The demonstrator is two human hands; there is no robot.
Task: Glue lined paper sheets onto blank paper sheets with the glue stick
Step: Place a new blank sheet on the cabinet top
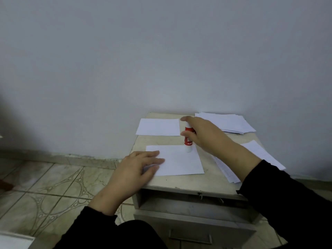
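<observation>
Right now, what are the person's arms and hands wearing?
Both arms are covered by long black sleeves that stop at the wrists; the left sleeve and the right sleeve look like soft, plain fabric with no writing or pattern showing. The left hand and the right hand are bare: no gloves. I can see no rings, watch or bracelets.
</observation>
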